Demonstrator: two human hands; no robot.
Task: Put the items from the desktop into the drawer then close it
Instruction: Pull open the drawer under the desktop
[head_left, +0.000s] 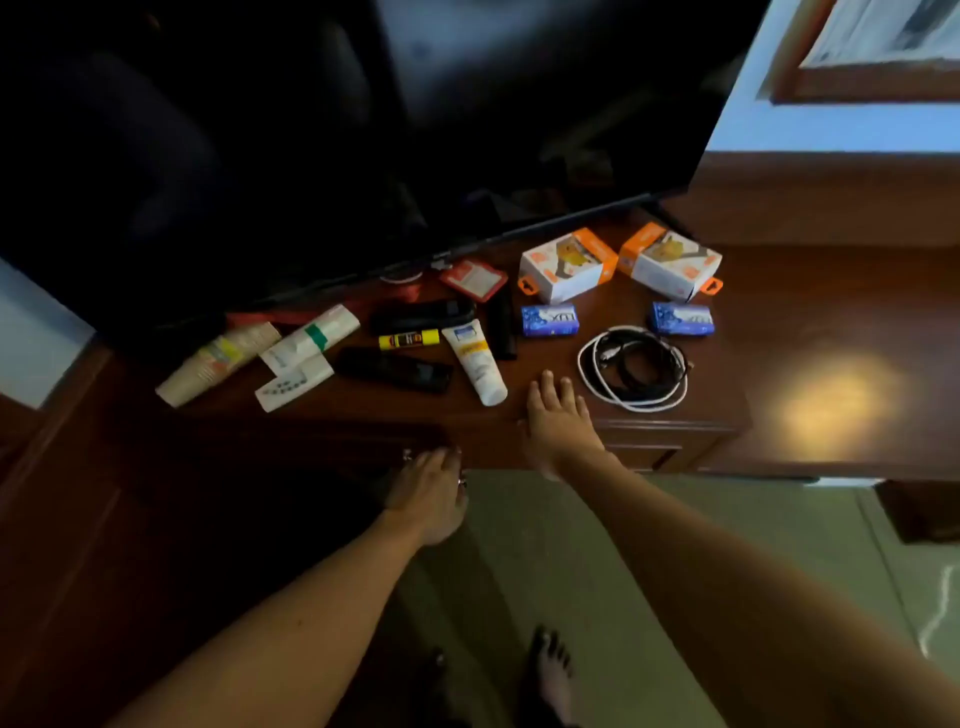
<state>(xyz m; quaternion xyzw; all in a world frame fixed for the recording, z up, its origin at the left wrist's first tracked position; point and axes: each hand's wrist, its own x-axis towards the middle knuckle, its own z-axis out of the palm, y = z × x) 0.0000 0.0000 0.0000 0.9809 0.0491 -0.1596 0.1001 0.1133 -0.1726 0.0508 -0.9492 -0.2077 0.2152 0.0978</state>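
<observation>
Several items lie on the dark wooden desktop (737, 332): two white-and-orange boxes (569, 267) (670, 262), two blue soap packs (549, 320) (681, 318), a coil of black and white cables (634, 366), a white tube (475, 361), a yellow glue stick (409, 340), a black remote (395, 370), a red card holder (472, 280) and stacked paper cups (218, 358). My right hand (558, 415) rests flat on the desktop's front edge, beside the tube's cap. My left hand (426, 488) reaches the dark drawer front (337, 447) below the edge; its fingertips are lost in shadow at the handle.
A large black TV screen (311, 130) stands over the back of the desk and overhangs some items. White packets (311, 338) and a black case (421, 315) lie near its base. My bare feet (553, 670) stand on the pale green floor (571, 545).
</observation>
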